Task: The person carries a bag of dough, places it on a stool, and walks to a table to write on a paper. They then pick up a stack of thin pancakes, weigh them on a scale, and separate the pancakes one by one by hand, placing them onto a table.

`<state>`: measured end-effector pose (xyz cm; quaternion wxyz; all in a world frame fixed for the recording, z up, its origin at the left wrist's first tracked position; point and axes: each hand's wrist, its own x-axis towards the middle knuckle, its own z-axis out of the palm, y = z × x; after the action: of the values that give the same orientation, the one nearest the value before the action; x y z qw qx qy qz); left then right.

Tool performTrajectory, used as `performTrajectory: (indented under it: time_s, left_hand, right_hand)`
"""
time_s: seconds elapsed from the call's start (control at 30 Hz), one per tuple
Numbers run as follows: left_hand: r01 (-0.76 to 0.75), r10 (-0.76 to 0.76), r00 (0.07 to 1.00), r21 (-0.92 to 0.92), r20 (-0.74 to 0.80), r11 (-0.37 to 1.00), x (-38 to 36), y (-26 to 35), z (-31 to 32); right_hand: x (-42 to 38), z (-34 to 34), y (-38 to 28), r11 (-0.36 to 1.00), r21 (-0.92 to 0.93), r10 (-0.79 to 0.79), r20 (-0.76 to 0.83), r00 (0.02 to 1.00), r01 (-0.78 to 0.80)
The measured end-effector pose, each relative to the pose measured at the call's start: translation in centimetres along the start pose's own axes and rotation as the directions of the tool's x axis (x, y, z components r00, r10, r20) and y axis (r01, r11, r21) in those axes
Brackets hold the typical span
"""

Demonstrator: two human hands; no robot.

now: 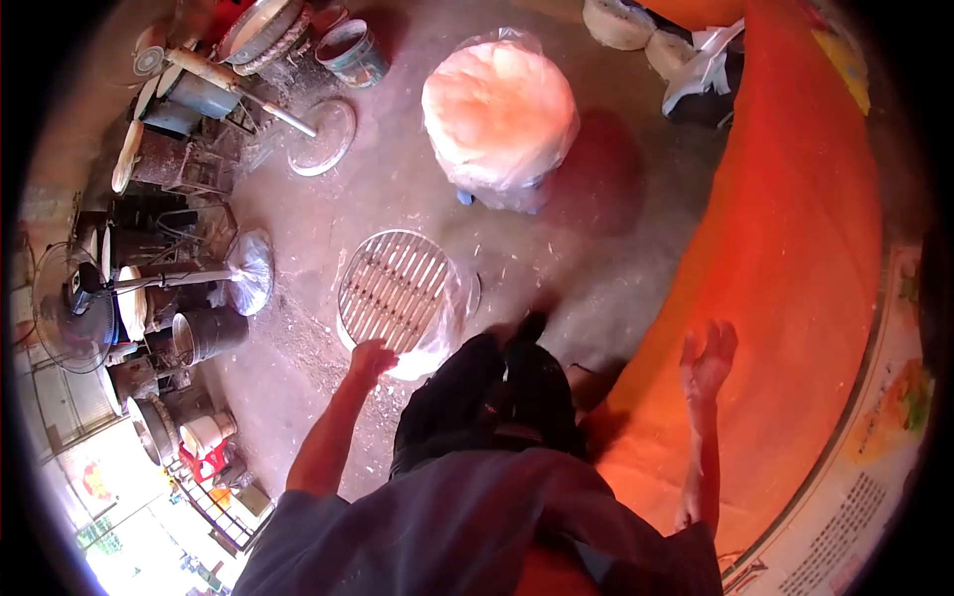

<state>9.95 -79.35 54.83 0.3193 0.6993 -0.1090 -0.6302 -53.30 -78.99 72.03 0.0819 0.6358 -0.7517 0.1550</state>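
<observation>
- Head view: slatted round rack (pixel 394 283) stands ahead of the person's legs (pixel 447 402); clear plastic (pixel 459 313) lies along its right side.
- Left hand (pixel 372 362): overlaps the rack's near edge; contact and finger closure cannot be determined.
- Right hand (pixel 707 368): fingers spread apart, in front of the orange sheet (pixel 795 228), which bounds the right side.
- Surroundings: wrapped white bundle (pixel 500 104) beyond the rack; bucket (pixel 353 55) and pedestal fan (pixel 75 308) to the left.
- Obscured: rack's underside hidden; glare washes out the lower-left corner.
</observation>
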Motion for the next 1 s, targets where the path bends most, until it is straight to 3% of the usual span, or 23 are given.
performTrajectory:
  time_s: [0.03, 0.1, 0.13, 0.17, 0.2, 0.23, 0.3, 0.37, 0.47, 0.57, 0.6, 0.73, 0.83, 0.87, 0.9, 0.97, 1.0]
  left_hand:
    - [0.06, -0.06, 0.998, 0.032, -0.011, 0.998, 1.2, 2.7, 3.1]
    - [-0.049, 0.042, 0.994, 0.06, 0.104, 0.997, 3.1, 7.2, 8.1]
    - [-0.154, 0.146, 0.961, 0.015, 0.236, 0.988, 6.0, 7.9, 8.9]
    - [-0.101, 0.108, 0.971, -0.044, 0.214, 0.994, 8.2, 9.7, 11.4]
    - [-0.157, 0.158, 0.968, -0.019, 0.193, 0.987, 7.8, 12.4, 14.5]
    - [-0.105, 0.104, 0.987, 0.003, 0.122, 0.994, 10.0, 14.2, 16.8]
    - [-0.068, 0.068, 0.998, 0.024, 0.012, 0.997, 13.9, 17.1, 20.8]
    - [-0.085, 0.086, 0.993, 0.014, -0.084, 0.996, 18.2, 19.3, 23.8]
    - [-0.03, 0.03, 0.968, 0.005, -0.251, 1.0, 26.1, 20.2, 26.1]
    - [0.029, -0.028, 0.971, 0.001, -0.239, 1.0, 29.4, 21.2, 27.7]
    - [-0.037, 0.022, 0.94, -0.037, -0.339, 0.999, 33.5, 19.2, 27.9]
    - [0.093, -0.176, 0.96, -0.344, -0.217, 0.934, 34.9, 20.7, 29.1]
    - [-0.111, 0.03, 0.817, -0.106, -0.576, 0.988, 31.3, 23.7, 30.3]
    - [-0.331, 0.154, 0.831, -0.253, -0.534, 0.909, 33.4, 21.5, 28.1]
    - [-0.368, 0.194, 0.786, -0.193, -0.586, 0.91, 31.0, 23.8, 28.6]
    - [-0.526, 0.413, 0.727, -0.058, -0.548, 0.848, 28.8, 24.6, 27.5]
    - [-0.528, 0.487, 0.719, 0.067, -0.495, 0.847, 27.2, 25.3, 27.9]
  right_hand:
    - [2.1, 1.4, 1.7, 1.0, -0.018, 0.001, -0.033, 0.999, -0.002]
    - [5.7, 3.7, 2.7, 0.998, -0.043, 0.047, -0.05, 0.998, -0.049]
    - [7.6, 4.5, 2.8, 0.994, -0.059, 0.091, -0.042, 0.995, -0.093]
    - [9.2, 5.0, 3.1, 0.988, -0.08, 0.133, -0.034, 0.991, -0.135]
    - [9.6, 7.2, 5.2, 0.991, 0.019, 0.134, -0.031, 0.991, -0.133]
    - [9.4, 10.5, 8.5, 0.984, 0.117, 0.139, -0.03, 0.99, -0.135]
    - [10.9, 11.2, 8.2, 0.991, 0.076, 0.112, -0.061, 0.992, -0.107]
    - [14.1, 6.6, 0.8, 0.978, -0.205, 0.019, -0.113, 0.993, -0.042]
    - [12.6, 8.3, 3.0, 0.965, -0.223, 0.154, 0.065, 0.986, -0.136]
    - [11.4, 8.7, 3.9, 0.944, -0.304, 0.172, 0.114, 0.978, -0.13]
    - [11.2, 9.0, 4.5, 0.934, -0.339, 0.16, 0.114, 0.98, -0.113]
    - [12.4, 8.5, 3.8, 0.932, -0.319, 0.231, 0.159, 0.96, -0.171]
    - [12.7, 8.4, 3.9, 0.926, -0.334, 0.252, 0.203, 0.946, -0.175]
    - [12.8, 8.4, 3.9, 0.926, -0.334, 0.256, 0.215, 0.943, -0.176]
    - [12.9, 8.3, 3.9, 0.925, -0.337, 0.265, 0.231, 0.936, -0.178]
    - [13.2, 8.0, 3.8, 0.924, -0.333, 0.279, 0.257, 0.926, -0.186]
    - [13.2, 7.9, 3.8, 0.925, -0.33, 0.284, 0.272, 0.919, -0.188]
